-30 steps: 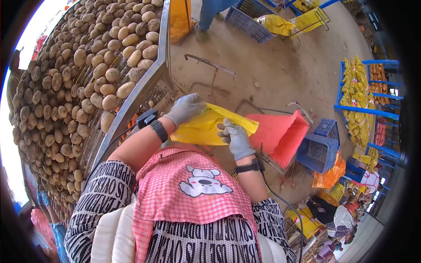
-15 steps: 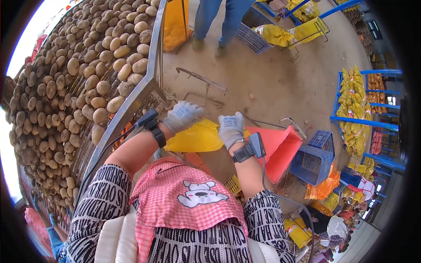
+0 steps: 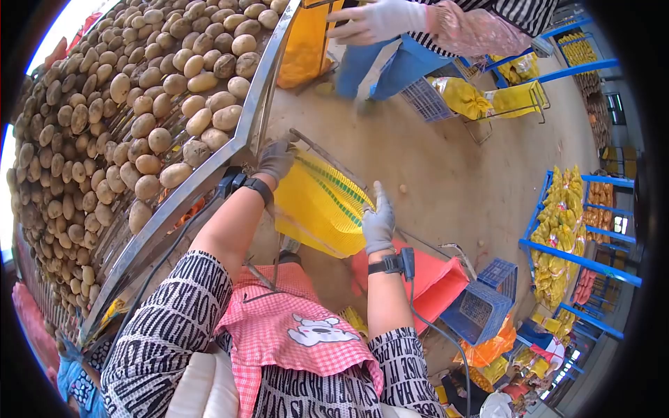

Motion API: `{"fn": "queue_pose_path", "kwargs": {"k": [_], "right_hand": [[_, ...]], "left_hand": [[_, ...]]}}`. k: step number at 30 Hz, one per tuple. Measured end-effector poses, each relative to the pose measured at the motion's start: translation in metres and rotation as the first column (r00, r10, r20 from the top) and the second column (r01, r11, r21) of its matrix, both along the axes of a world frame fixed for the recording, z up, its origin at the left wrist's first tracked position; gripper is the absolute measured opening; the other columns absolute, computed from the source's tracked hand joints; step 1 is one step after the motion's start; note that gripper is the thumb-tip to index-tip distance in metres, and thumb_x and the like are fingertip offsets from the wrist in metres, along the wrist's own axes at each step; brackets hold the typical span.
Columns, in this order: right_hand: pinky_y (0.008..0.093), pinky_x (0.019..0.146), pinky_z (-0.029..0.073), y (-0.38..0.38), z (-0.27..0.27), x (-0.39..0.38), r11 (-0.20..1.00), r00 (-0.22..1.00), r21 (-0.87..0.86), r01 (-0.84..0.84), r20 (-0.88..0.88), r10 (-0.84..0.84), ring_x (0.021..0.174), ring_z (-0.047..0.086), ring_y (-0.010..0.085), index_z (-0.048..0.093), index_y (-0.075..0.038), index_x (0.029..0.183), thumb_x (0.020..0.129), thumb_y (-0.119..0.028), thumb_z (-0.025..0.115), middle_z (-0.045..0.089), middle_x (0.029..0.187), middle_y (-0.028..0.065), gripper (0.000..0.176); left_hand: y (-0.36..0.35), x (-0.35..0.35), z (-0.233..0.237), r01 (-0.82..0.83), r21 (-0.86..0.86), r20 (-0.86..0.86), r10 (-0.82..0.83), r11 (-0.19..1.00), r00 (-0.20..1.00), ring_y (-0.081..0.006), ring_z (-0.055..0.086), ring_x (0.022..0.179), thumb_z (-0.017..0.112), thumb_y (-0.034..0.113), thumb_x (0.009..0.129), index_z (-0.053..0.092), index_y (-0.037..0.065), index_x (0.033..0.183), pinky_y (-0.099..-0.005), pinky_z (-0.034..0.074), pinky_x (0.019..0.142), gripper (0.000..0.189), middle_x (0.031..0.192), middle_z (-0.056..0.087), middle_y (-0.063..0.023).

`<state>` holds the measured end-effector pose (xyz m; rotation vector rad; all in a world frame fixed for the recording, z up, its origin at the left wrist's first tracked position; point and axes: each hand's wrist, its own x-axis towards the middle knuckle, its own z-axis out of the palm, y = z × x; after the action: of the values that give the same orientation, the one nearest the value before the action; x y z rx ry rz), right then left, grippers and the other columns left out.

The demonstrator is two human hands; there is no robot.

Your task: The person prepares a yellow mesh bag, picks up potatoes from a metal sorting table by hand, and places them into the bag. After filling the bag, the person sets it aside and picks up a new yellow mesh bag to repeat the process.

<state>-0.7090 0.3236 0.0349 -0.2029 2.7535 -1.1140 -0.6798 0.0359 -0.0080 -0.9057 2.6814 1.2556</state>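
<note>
A yellow mesh bag (image 3: pixel 317 209) with green stripes is spread between my two gloved hands. My left hand (image 3: pixel 277 160) is closed on its left upper edge, close to the metal rim of the potato table. My right hand (image 3: pixel 378 221) grips the right edge, one finger pointing up; the grip itself is partly hidden. Along the bag's upper edge runs a thin metal frame bar (image 3: pixel 327 157). A red mesh bag (image 3: pixel 435 279) hangs open just right of my right wrist.
Potatoes (image 3: pixel 146 125) cover the slatted table at left, bounded by a metal rim (image 3: pixel 244 132). A co-worker's gloved hand (image 3: pixel 383 21) reaches in at the top, near an orange bag (image 3: pixel 303 52). Blue crates (image 3: pixel 481 306) stand at right, before a blue rack (image 3: pixel 578 261) of filled yellow bags.
The yellow bag has been spread wider and lifted towards the frame bar. My left hand moved up and my right hand slightly right and down. A co-worker's arm has appeared at the top.
</note>
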Motion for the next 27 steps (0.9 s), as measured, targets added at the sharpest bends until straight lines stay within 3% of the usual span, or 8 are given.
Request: {"fn": "queue_pose_path", "kwargs": {"k": [5,7,11,13,15,16,18,27], "right_hand": [[0.0349,0.104,0.044,0.012,-0.029,-0.013,0.984,0.992,-0.131,-0.118,0.038,0.124,0.117,0.06,0.0272,0.063,-0.012,0.131,0.086,0.005,0.055,0.065,0.126,0.0127,0.049],[0.0348,0.103,0.045,0.019,-0.051,-0.016,0.97,0.988,-0.222,-0.098,0.097,0.122,0.116,0.061,0.0269,0.064,-0.011,0.129,0.085,0.006,0.054,0.066,0.124,0.0124,0.048],[0.0281,0.099,0.045,0.021,-0.05,-0.018,0.953,0.955,-0.296,-0.065,0.257,0.145,0.111,0.061,0.0158,0.062,0.0,0.126,0.086,0.009,0.046,0.068,0.12,0.0088,0.044],[0.0329,0.096,0.048,0.026,-0.075,-0.024,0.937,0.95,-0.343,-0.059,0.269,0.158,0.107,0.063,0.0233,0.064,-0.004,0.121,0.085,0.007,0.048,0.068,0.118,0.0108,0.041],[0.0377,0.093,0.05,0.027,-0.089,-0.024,0.921,0.946,-0.386,-0.043,0.28,0.162,0.103,0.066,0.0308,0.067,-0.008,0.116,0.084,0.004,0.051,0.068,0.117,0.0128,0.037],[0.0408,0.089,0.052,0.02,-0.084,-0.017,0.989,0.979,-0.115,-0.091,0.172,0.11,0.102,0.065,0.034,0.065,-0.009,0.115,0.084,0.001,0.052,0.067,0.114,0.014,0.034],[0.0497,0.079,0.053,0.011,-0.089,0.002,0.96,0.998,0.277,-0.044,-0.02,0.052,0.099,0.063,0.0418,0.058,-0.011,0.116,0.087,-0.008,0.052,0.064,0.109,0.0167,0.03],[0.0508,0.082,0.052,0.027,-0.068,0.071,0.868,0.973,0.496,-0.023,0.209,-0.093,0.102,0.064,0.0412,0.055,-0.012,0.122,0.088,-0.025,0.06,0.064,0.113,0.0211,0.036]], "left_hand": [[0.003,-0.007,-0.037,0.017,0.104,-0.038,-0.013,0.994,0.999,-0.0264,0.068,0.09,0.059,0.014,0.091,0.067,0.009,0.122,-0.0358,0.051,0.083,0.033,0.099,0.071,-0.0157],[0.009,-0.008,-0.044,-0.056,0.755,-0.15,0.255,0.653,0.955,-0.0196,0.066,0.085,0.053,0.008,0.093,0.066,0.006,0.124,-0.0316,0.052,0.079,0.033,0.098,0.07,-0.0113],[0.006,-0.014,-0.048,-0.094,0.803,-0.052,0.226,0.588,0.973,-0.0155,0.063,0.084,0.049,0.004,0.095,0.065,0.004,0.123,-0.0288,0.051,0.077,0.033,0.099,0.069,-0.0083],[0.007,-0.019,-0.037,-0.165,0.482,0.184,0.085,0.861,0.979,-0.0161,0.064,0.087,0.05,0.006,0.097,0.065,0.003,0.122,-0.0293,0.051,0.079,0.029,0.101,0.069,-0.0082],[-0.004,-0.016,-0.122,-0.062,0.403,0.063,0.04,0.913,0.997,-0.0182,0.065,0.09,0.053,0.009,0.097,0.065,0.003,0.122,-0.0305,0.051,0.081,0.028,0.102,0.07,-0.0095],[-0.003,-0.01,-0.154,0.029,0.32,-0.05,-0.014,0.947,0.999,-0.0204,0.066,0.092,0.056,0.012,0.096,0.064,0.003,0.121,-0.0317,0.051,0.082,0.028,0.102,0.07,-0.0108],[0.007,-0.004,-0.119,0.03,0.268,-0.07,-0.011,0.963,0.997,-0.0268,0.064,0.102,0.059,0.012,0.092,0.066,0.005,0.12,-0.0346,0.05,0.089,0.029,0.109,0.069,-0.0138],[0.003,0.091,-0.065,0.059,-0.238,-0.078,-0.079,0.97,0.994,-0.0406,0.058,0.108,0.055,0.004,0.08,0.061,0.007,0.115,-0.0456,0.047,0.091,0.035,0.105,0.063,-0.0224]]}}
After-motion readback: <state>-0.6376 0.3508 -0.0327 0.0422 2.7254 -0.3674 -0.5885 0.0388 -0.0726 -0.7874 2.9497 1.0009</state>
